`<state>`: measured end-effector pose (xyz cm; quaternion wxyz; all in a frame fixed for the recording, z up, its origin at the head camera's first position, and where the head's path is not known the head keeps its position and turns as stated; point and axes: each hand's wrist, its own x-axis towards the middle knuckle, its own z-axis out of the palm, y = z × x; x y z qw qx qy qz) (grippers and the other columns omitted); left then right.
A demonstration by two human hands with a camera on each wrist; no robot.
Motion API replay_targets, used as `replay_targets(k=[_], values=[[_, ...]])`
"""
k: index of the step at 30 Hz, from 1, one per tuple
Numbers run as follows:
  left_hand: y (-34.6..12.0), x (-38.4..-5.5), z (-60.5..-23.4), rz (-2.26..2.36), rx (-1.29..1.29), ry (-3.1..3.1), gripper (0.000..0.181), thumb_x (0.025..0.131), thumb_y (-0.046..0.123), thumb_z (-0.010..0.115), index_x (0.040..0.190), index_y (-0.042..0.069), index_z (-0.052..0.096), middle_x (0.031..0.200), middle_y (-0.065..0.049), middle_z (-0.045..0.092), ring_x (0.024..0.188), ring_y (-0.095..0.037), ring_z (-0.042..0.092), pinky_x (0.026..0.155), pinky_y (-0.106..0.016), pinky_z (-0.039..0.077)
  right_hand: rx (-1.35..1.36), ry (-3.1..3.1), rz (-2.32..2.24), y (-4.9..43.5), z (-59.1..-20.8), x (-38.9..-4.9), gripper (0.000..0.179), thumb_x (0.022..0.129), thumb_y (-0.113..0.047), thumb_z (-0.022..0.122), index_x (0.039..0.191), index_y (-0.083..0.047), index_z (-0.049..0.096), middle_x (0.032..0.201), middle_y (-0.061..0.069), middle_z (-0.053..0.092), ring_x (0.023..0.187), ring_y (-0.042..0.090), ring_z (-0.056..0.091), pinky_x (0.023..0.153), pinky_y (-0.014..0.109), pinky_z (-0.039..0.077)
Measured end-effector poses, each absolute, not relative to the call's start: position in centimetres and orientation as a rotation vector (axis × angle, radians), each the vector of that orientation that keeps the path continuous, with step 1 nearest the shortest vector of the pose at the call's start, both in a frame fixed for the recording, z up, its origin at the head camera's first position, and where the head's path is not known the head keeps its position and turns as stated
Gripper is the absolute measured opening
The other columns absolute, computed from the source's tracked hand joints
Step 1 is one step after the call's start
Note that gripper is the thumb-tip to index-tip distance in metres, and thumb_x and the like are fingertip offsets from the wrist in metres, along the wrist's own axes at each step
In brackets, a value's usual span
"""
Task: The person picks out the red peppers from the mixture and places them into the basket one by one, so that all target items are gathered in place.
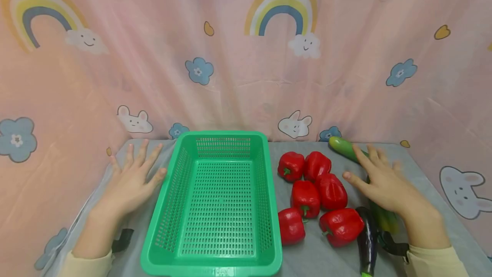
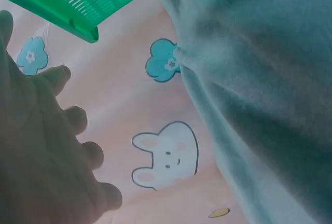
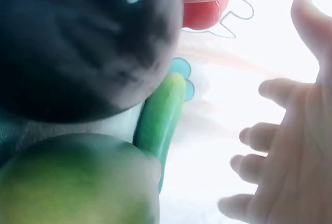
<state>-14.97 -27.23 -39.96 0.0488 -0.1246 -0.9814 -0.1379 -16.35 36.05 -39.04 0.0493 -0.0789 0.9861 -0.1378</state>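
Observation:
My left hand is held with its fingers spread, left of a green plastic basket and holding nothing. My right hand also has its fingers spread, above the right side of the cloth. A green cucumber lies at the back, partly behind its fingers in the head view. Beneath the hand and wrist is a second green vegetable, mostly covered. A dark purple eggplant lies beside it, close up in the right wrist view. Several red bell peppers sit between the basket and the right hand.
The basket's perforated floor shows bare. Grey cloth covers the work surface. A pink curtain printed with rainbows and rabbits rises behind and at both sides. Dark straps show near the wrists.

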Motion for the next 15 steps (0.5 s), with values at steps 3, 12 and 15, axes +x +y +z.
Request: replay_targets(k=[3, 12, 15], values=[[-27.1, -15.1, -40.1, -0.515, -0.399, -2.978, 0.075, 0.115, 0.057, 0.039, 0.177, 0.024, 0.014, 0.183, -0.01, 0.003, 0.164, -0.049, -0.011, 0.116, -0.084, -0.016, -0.249, 2.989, -0.419, 35.7, -38.9, -16.4, 0.109, 0.101, -0.071, 0.058, 0.175, -0.007, 0.011, 0.17, 0.046, 0.007, 0.149, 0.076, 0.012, 0.109, 0.094, 0.01], [-26.2, -15.6, -41.1, -0.935, -0.554, -2.783, 0.076, 0.109, 0.037, 0.067, 0.174, 0.022, 0.031, 0.182, 0.0, 0.02, 0.166, -0.04, 0.016, 0.123, -0.077, 0.022, -0.386, 2.972, -0.456, 33.9, -38.3, -15.6, 0.117, 0.088, -0.069, 0.079, 0.175, -0.014, 0.024, 0.167, 0.034, 0.037, 0.141, 0.066, 0.042, 0.091, 0.087, 0.046], [-25.6, -15.5, -41.5, -1.056, -0.589, -2.701, 0.067, 0.107, 0.027, 0.072, 0.167, 0.015, 0.046, 0.179, -0.002, 0.031, 0.16, -0.041, 0.034, 0.119, -0.076, 0.033, -0.45, 2.955, -0.551, 33.2, -38.3, -15.2, 0.108, 0.085, -0.059, 0.088, 0.17, -0.012, 0.038, 0.159, 0.026, 0.052, 0.138, 0.055, 0.05, 0.09, 0.077, 0.055]])
